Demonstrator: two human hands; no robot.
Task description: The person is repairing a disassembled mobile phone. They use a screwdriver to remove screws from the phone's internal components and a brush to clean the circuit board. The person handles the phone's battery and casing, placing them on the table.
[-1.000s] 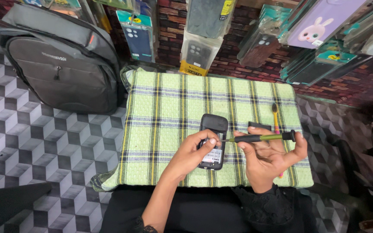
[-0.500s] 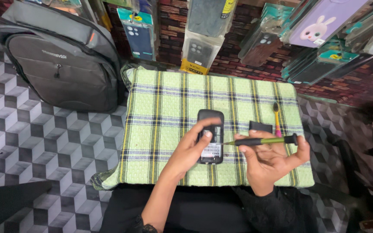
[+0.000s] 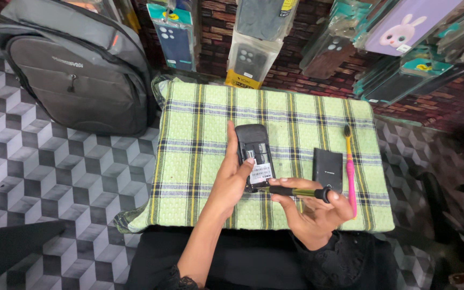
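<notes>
A small black phone [image 3: 254, 152] with its back cover off lies face down on a green plaid cloth [image 3: 200, 134]. My left hand [image 3: 231, 180] holds it by its left edge, thumb along the side and a fingertip on its lower back. My right hand [image 3: 312, 212] grips a screwdriver [image 3: 295, 191] with a black and yellow handle, lying level, its tip at the phone's bottom edge. A flat black rectangular piece [image 3: 328, 169], likely the back cover or battery, lies to the right of the phone, with a pink toothbrush [image 3: 349, 167] beside it.
A grey backpack [image 3: 79, 75] stands on the patterned floor at the upper left. Packaged phone cases [image 3: 253, 48] hang along the brick wall behind the cloth. My dark clothed lap [image 3: 232, 263] fills the bottom.
The phone has been turned more upright and shifted left on the cloth. My right hand has brought the screwdriver tip down to the phone's lower edge.
</notes>
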